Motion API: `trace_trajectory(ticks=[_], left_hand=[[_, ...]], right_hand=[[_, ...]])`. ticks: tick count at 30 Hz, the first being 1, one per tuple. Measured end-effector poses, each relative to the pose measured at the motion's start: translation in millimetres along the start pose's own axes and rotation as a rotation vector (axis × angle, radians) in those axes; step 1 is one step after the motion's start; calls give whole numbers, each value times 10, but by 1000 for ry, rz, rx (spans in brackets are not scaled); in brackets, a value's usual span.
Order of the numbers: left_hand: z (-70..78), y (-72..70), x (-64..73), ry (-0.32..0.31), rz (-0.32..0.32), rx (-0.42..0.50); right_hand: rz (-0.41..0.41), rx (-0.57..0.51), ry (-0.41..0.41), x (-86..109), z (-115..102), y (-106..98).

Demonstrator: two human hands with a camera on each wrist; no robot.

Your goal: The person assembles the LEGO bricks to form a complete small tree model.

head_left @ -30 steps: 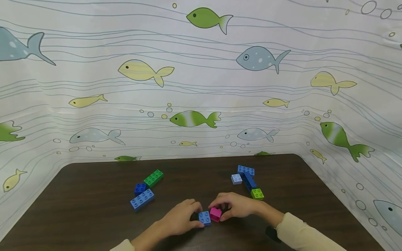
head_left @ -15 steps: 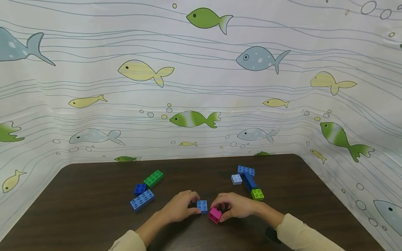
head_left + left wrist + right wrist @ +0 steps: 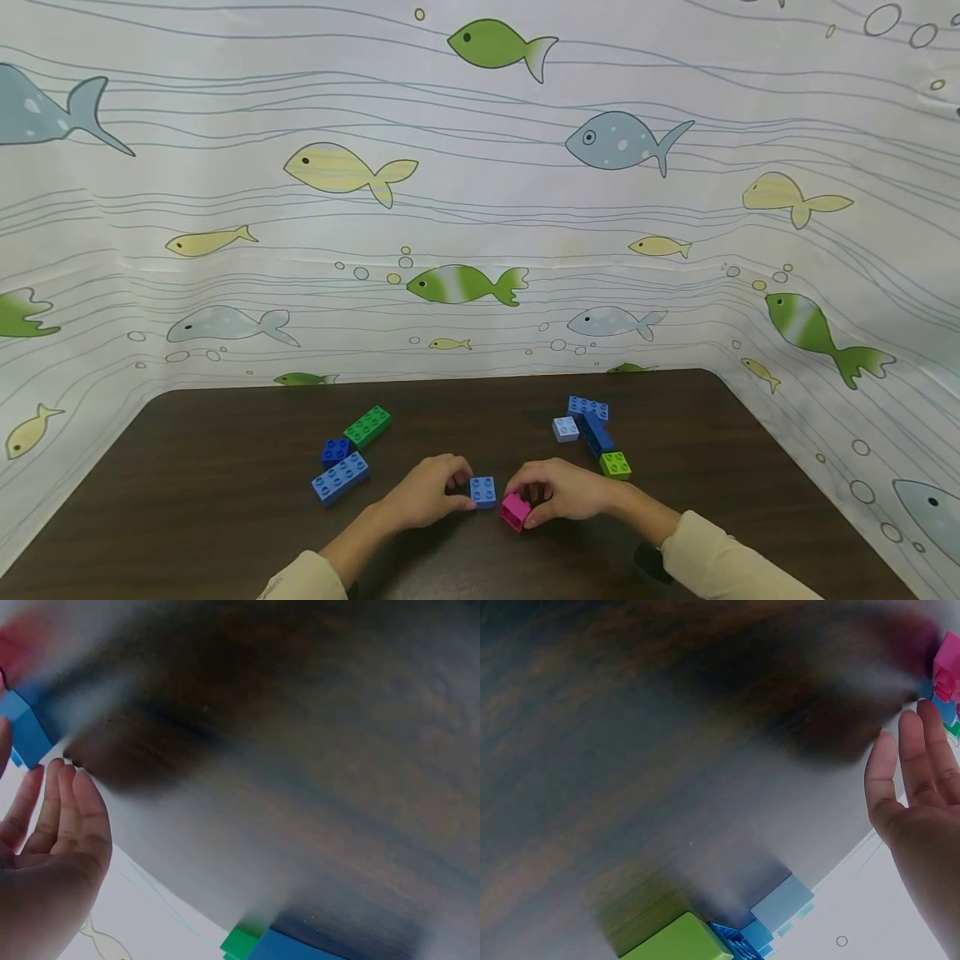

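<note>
A blue two-by-two toy building brick [image 3: 482, 492] stands studs up on the dark table, near its front middle. My left hand [image 3: 429, 492] is just left of it, fingers relaxed, with thumb and index fingertips right at the brick's edge. In the left wrist view the other fingers [image 3: 71, 799] are extended below the blue brick [image 3: 26, 731]. My right hand [image 3: 566, 490] pinches a pink brick [image 3: 515, 512] between thumb and index finger. That brick is turned on its side, its hollow underside facing me, just right of and nearer than the blue one.
At left lie a green long brick [image 3: 367, 427], a dark blue brick [image 3: 334, 452] and a blue long brick [image 3: 341, 478]. A light blue brick [image 3: 566, 429], a lime brick [image 3: 615, 465] and two more blue bricks lie at right. A fish-patterned sheet [image 3: 480, 208] borders the table.
My left hand moved the blue brick away from me, then drew slightly left from it. The pink brick, in my right hand, tilted so its hollow underside shows more.
</note>
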State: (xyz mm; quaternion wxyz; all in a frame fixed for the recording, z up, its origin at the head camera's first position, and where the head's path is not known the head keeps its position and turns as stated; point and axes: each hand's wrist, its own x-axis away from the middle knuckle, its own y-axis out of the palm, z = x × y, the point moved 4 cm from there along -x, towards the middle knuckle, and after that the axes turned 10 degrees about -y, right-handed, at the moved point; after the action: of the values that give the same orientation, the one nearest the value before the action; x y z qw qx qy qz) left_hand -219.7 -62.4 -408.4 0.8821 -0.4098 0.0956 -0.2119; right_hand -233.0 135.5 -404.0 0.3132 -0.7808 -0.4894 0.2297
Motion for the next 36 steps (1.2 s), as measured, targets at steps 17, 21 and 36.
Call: trace_trajectory(ticks=[17,21,36], left_hand=[[-26,10,-2,-32,43,-12],[-25,11,2,-34,46,-8],[-41,20,-13,-5,57,-17]], right_hand=[[145,-32,109,-17,16,-119],[177,14,117,-65,16,-132],[180,114,64,-271,-113,-73]])
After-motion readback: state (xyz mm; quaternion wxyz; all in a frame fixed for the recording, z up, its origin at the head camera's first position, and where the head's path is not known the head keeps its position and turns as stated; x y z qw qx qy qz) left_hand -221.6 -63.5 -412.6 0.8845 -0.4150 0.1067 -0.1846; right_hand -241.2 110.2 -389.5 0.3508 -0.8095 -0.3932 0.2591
